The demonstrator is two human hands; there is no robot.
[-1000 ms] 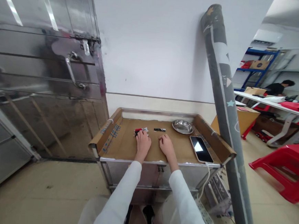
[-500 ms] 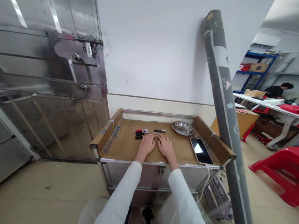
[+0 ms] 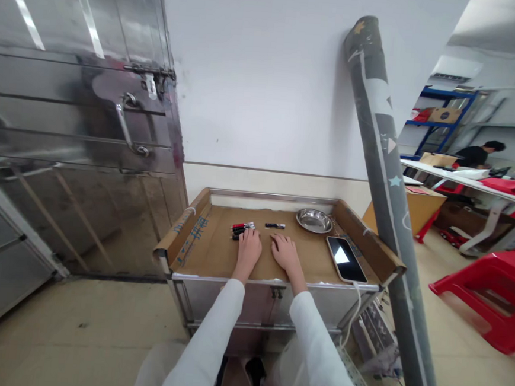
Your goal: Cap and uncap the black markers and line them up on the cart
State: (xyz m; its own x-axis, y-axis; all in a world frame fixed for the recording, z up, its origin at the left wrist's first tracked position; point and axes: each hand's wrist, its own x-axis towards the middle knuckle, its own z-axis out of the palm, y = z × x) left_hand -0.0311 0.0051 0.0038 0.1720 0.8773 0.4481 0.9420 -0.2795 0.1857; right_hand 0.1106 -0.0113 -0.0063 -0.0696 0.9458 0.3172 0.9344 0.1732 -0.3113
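Note:
My left hand rests on the brown cardboard lining with its fingers stretched forward. Its fingertips reach the near edge of a small bunch of short sticks; whether they touch it I cannot tell. In that bunch lie a red stick and black sticks, all with silvery ends, too small to name surely. My right hand lies palm down on the cardboard, fingers extended, holding nothing. Beyond it a single black stick with a silvery end lies crosswise, apart from both hands.
A round metal dish stands at the back right. Nearer is a phone with a white cable. Raised cardboard sides edge the surface. A tall grey roll leans on the wall; a red stool stands right.
My left hand has shifted slightly left, its fingers now nearer the bunch of sticks. My right hand has stayed almost in place, and the sticks look unmoved.

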